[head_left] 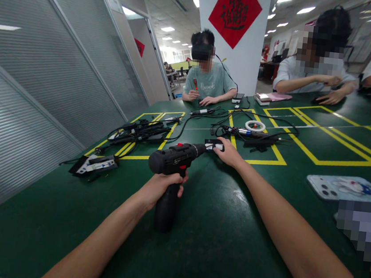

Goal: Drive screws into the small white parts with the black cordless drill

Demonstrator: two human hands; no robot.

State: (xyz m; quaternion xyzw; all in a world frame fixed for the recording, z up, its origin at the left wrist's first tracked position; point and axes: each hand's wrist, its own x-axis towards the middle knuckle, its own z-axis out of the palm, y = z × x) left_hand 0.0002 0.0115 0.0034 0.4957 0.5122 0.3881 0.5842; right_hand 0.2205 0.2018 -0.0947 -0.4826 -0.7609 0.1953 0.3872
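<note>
My left hand is wrapped round the grip of a black cordless screwdriver, held upright over the green table with its nose pointing right. The screwdriver's tip meets a small black and white part. My right hand reaches forward and pinches that part at its right end, holding it down on the table.
Black cables and tools lie in yellow-taped squares ahead, with a white tape roll and more cables at centre. A black and white device lies left. A phone rests at right. Two people sit across the table.
</note>
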